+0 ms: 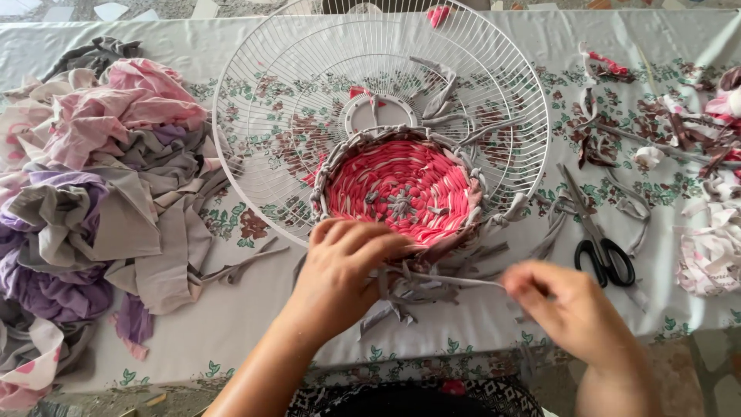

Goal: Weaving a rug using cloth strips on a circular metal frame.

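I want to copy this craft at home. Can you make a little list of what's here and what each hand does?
Place: table with a flowered cloth
Frame: white wire fan guard
Woven part: pink bowl with a grey edge
Left hand: fingers pressed on the bowl's near rim
Right hand: pinching a grey strip, stretched taut
Left side: heap of fabric, grey, purple and pink
Right side: black scissors, fabric scraps

You've got bare tablecloth (pixel 231 324) near-left to pass; fabric pile (pixel 93 177) blocks left, scissors (pixel 598 243) and scraps (pixel 695 154) crowd right.
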